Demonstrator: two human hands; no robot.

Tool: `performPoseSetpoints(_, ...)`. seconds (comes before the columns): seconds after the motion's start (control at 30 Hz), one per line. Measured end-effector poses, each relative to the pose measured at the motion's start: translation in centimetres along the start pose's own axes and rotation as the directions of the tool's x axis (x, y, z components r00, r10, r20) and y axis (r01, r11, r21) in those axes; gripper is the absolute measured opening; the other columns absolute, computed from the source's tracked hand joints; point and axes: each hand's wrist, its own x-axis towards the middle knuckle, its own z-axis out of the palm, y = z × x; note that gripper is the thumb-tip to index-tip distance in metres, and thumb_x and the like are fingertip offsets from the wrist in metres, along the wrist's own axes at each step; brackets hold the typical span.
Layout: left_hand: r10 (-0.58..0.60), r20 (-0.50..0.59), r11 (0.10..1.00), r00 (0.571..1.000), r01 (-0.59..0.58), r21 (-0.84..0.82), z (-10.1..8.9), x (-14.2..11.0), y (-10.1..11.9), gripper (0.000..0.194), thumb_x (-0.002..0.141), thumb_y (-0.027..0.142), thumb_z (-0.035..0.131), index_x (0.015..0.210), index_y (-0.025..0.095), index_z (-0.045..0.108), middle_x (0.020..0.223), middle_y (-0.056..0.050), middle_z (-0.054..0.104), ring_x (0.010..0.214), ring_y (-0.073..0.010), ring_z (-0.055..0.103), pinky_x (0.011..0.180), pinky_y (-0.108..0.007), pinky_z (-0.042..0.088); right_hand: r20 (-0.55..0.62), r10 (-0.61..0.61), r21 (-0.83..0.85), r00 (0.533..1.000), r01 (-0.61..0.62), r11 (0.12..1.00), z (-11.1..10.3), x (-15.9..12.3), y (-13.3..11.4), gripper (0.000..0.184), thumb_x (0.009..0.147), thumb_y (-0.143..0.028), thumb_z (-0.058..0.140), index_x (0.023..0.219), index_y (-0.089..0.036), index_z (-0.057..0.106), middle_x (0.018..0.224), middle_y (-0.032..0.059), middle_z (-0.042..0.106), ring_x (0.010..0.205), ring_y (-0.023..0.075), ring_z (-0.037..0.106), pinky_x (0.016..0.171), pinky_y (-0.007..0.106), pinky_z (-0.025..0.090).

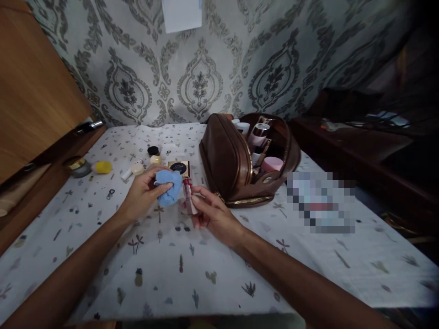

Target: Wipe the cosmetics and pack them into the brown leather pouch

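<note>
My left hand [141, 191] pinches a crumpled light-blue cloth [167, 194]. In the fingers of my right hand [219, 217] is a small upright tube [188, 194], red above and pale pink below, which looks like a lip gloss. The cloth is close beside the tube's upper end; I cannot tell whether they touch. Just behind both hands lies a gold-edged box with a black oval [179, 168]. To the right stands an unzipped brown cosmetics bag [222, 155] holding several items, among them a pink-lidded jar [272, 163].
Left of my hands lie a yellow-capped bottle [103, 167], a dark jar with a gold band [77, 166], a black lid [153, 150] and small pale containers [137, 169]. A blurred-out packet [322, 203] is right of the bag. A wooden cabinet [37, 82] borders the left.
</note>
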Motion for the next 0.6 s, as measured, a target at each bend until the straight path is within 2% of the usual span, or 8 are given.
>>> performPoseSetpoints(0.07, 0.028, 0.027, 0.997, 0.999, -0.030, 0.069, 0.2, -0.2, 0.1, 0.021, 0.085, 0.034, 0.071, 0.098, 0.018, 0.069, 0.098, -0.005, 0.067, 0.090, -0.0190, 0.064, 0.079, -0.030, 0.052, 0.002, -0.032, -0.084, 0.999, 0.032, 0.996, 0.1, -0.1, 0.3, 0.047, 0.078, -0.054, 0.079, 0.107, -0.024, 0.057, 0.072, -0.0076, 0.058, 0.048, 0.0075, 0.058, 0.044, 0.019, 0.037)
performPoseSetpoints(0.17, 0.132, 0.095, 0.969, 0.987, -0.149, 0.198, 0.8, -0.8, 0.5, 0.016, 0.087, 0.032, 0.070, 0.096, 0.019, 0.070, 0.096, -0.004, 0.068, 0.090, -0.0186, 0.063, 0.077, -0.028, 0.050, -0.019, -0.088, -0.144, 0.996, 0.085, 0.986, 0.0, -0.1, 0.6, 0.048, 0.080, -0.055, 0.077, 0.112, -0.025, 0.057, 0.076, -0.0072, 0.058, 0.050, 0.0077, 0.059, 0.045, 0.019, 0.038)
performPoseSetpoints(0.27, 0.217, 0.216, 0.935, 0.952, -0.267, 0.235, 1.5, -1.3, 1.1, 0.010, 0.090, 0.028, 0.066, 0.094, 0.019, 0.070, 0.093, -0.004, 0.067, 0.086, -0.0176, 0.063, 0.075, -0.028, 0.050, -0.067, -0.107, -0.108, 0.992, 0.099, 0.989, -0.3, 0.2, 0.7, 0.051, 0.078, -0.058, 0.077, 0.111, -0.025, 0.056, 0.074, -0.0072, 0.059, 0.050, 0.0077, 0.057, 0.046, 0.019, 0.039)
performPoseSetpoints(0.33, 0.217, 0.326, 0.927, 0.920, -0.299, 0.226, 1.8, -1.6, 1.6, 0.011, 0.092, 0.026, 0.062, 0.094, 0.019, 0.071, 0.090, -0.004, 0.066, 0.085, -0.0172, 0.063, 0.075, -0.028, 0.050, -0.107, -0.098, -0.052, 0.989, 0.093, 0.994, -0.4, 0.4, 0.6, 0.052, 0.075, -0.059, 0.080, 0.107, -0.025, 0.056, 0.070, -0.0079, 0.059, 0.051, 0.0078, 0.055, 0.048, 0.019, 0.040)
performPoseSetpoints(0.43, 0.166, 0.461, 0.953, 0.872, -0.262, 0.153, 1.5, -1.6, 2.2, 0.015, 0.093, 0.030, 0.062, 0.098, 0.021, 0.073, 0.091, -0.004, 0.067, 0.085, -0.0178, 0.063, 0.077, -0.029, 0.051, -0.140, -0.086, -0.004, 0.986, 0.087, 0.996, -0.3, 0.4, 0.3, 0.052, 0.070, -0.055, 0.085, 0.102, -0.024, 0.059, 0.069, -0.0082, 0.058, 0.052, 0.0066, 0.051, 0.049, 0.019, 0.041)
performPoseSetpoints(0.5, 0.124, 0.486, 0.979, 0.865, -0.187, 0.083, 1.1, -1.3, 2.2, 0.016, 0.090, 0.034, 0.066, 0.096, 0.021, 0.073, 0.093, -0.004, 0.067, 0.086, -0.0186, 0.064, 0.078, -0.029, 0.051, -0.123, -0.078, -0.010, 0.989, 0.077, 0.997, -0.1, 0.4, 0.1, 0.049, 0.070, -0.053, 0.086, 0.099, -0.022, 0.061, 0.070, -0.0074, 0.059, 0.051, 0.0057, 0.051, 0.048, 0.018, 0.040)
performPoseSetpoints(0.53, 0.098, 0.457, 0.988, 0.884, -0.140, 0.059, 0.8, -1.2, 2.1, 0.016, 0.088, 0.034, 0.068, 0.096, 0.021, 0.073, 0.094, -0.004, 0.067, 0.087, -0.0189, 0.064, 0.077, -0.029, 0.052, -0.107, -0.073, -0.019, 0.992, 0.071, 0.997, -0.1, 0.3, 0.0, 0.047, 0.071, -0.054, 0.085, 0.097, -0.021, 0.062, 0.070, -0.0068, 0.059, 0.050, 0.0055, 0.052, 0.047, 0.018, 0.038)
performPoseSetpoints(0.6, 0.036, 0.312, 0.998, 0.949, -0.053, 0.047, 0.5, -0.9, 1.9, 0.017, 0.086, 0.035, 0.070, 0.094, 0.020, 0.072, 0.094, -0.004, 0.067, 0.088, -0.0193, 0.063, 0.076, -0.029, 0.051, -0.077, -0.059, -0.037, 0.995, 0.057, 0.998, 0.0, 0.2, -0.2, 0.044, 0.074, -0.055, 0.082, 0.094, -0.020, 0.064, 0.071, -0.0056, 0.058, 0.048, 0.0055, 0.053, 0.044, 0.019, 0.035)
